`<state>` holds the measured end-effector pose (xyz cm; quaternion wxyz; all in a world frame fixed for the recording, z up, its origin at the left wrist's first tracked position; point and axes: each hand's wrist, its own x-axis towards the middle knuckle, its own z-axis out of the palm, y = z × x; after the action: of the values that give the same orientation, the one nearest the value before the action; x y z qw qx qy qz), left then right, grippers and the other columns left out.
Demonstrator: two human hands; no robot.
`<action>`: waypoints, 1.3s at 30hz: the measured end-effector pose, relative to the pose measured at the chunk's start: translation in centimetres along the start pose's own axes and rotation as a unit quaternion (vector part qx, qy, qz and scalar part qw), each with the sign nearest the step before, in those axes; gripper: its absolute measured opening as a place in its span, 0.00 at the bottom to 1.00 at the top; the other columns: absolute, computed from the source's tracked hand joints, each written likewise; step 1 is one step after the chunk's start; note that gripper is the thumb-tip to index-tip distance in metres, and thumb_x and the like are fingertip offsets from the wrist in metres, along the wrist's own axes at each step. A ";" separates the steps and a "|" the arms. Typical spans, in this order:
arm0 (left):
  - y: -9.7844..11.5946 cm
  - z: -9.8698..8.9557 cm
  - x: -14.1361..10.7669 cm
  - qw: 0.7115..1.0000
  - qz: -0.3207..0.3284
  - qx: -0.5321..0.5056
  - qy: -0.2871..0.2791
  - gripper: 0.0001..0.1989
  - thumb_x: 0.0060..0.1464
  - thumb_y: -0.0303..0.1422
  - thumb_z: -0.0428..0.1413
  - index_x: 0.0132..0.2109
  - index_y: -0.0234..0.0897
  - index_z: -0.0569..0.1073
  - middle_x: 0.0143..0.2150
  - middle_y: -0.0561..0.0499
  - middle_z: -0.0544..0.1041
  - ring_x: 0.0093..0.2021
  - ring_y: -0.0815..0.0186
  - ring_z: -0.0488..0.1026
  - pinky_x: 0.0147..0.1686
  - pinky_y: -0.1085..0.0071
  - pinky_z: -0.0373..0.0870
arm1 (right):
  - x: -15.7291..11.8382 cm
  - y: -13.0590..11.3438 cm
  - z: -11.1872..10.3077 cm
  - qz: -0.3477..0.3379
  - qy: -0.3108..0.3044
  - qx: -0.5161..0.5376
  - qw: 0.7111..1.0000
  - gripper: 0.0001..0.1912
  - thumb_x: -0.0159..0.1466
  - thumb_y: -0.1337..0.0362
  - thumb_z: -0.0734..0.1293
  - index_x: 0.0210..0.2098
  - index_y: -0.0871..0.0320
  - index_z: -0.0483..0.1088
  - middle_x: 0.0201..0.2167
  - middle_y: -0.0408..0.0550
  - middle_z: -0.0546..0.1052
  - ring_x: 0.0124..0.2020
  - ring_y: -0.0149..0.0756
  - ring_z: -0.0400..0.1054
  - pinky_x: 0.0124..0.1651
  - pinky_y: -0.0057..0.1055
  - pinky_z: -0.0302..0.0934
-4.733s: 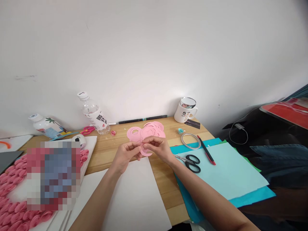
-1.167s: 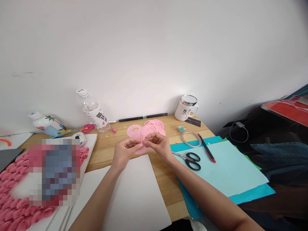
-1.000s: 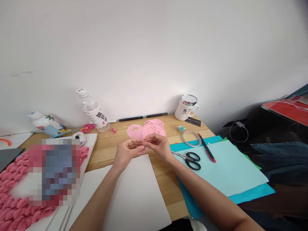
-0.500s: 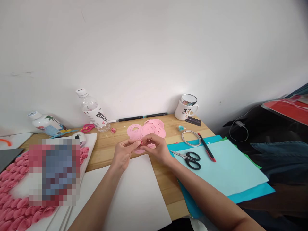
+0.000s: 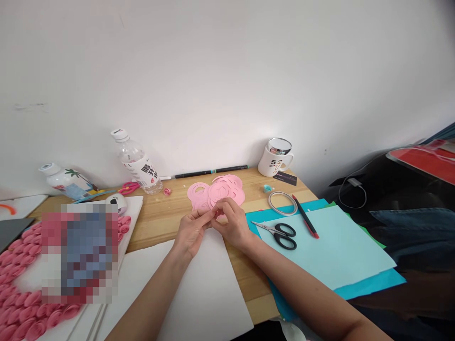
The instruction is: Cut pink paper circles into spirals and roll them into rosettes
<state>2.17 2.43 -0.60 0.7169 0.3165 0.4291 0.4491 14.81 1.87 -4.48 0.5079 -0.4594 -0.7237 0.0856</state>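
Pink paper spirals (image 5: 225,189) on wooden table (image 5: 152,220)
Left hand (image 5: 192,230) and right hand (image 5: 232,225) pinch small paper piece (image 5: 216,214); scissors (image 5: 278,232) right.

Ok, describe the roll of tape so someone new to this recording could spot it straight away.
On the wooden desk, find the white mug by the wall, near the right end. Come toward the person, past the dark card, to the roll of tape lying flat beside the red-and-black pen. It is the pale ring with a wide open middle, unlike the scissors' two black loops.

both forearms reach in from the worktop's near edge, left hand (image 5: 192,231) and right hand (image 5: 232,223) meeting, fingertips pinched together.
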 end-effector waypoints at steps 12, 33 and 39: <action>1.0 -1.1 0.4 0.998 -0.026 0.007 -0.060 0.10 0.36 0.30 0.65 0.29 0.30 0.76 0.33 0.44 0.79 0.38 0.60 0.75 0.46 0.59 0.68 | 1.1 -0.2 -1.2 0.058 -0.040 0.134 0.989 0.04 0.57 0.65 0.66 0.33 0.55 0.66 0.29 0.45 0.72 0.30 0.34 0.65 0.34 0.32 0.62; 0.6 -0.8 0.6 0.998 0.023 -0.055 0.031 0.10 0.32 0.31 0.67 0.24 0.31 0.76 0.25 0.49 0.77 0.29 0.69 0.72 0.38 0.69 0.68 | 0.9 -0.3 -0.2 0.249 -0.050 0.338 0.906 0.11 0.50 0.59 0.72 0.26 0.57 0.67 0.23 0.42 0.71 0.24 0.30 0.65 0.28 0.29 0.63; 0.0 -0.6 0.8 0.995 0.057 -0.069 0.053 0.09 0.32 0.29 0.67 0.26 0.33 0.77 0.26 0.51 0.78 0.31 0.71 0.72 0.39 0.72 0.67 | 0.9 -0.8 0.0 0.306 -0.017 0.391 0.868 0.10 0.50 0.60 0.71 0.27 0.59 0.70 0.23 0.43 0.73 0.25 0.30 0.67 0.31 0.29 0.63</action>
<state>1.78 3.22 -1.10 0.6865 0.2658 0.4162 0.5337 14.23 2.10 -3.41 0.5822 -0.4197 -0.4629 0.5203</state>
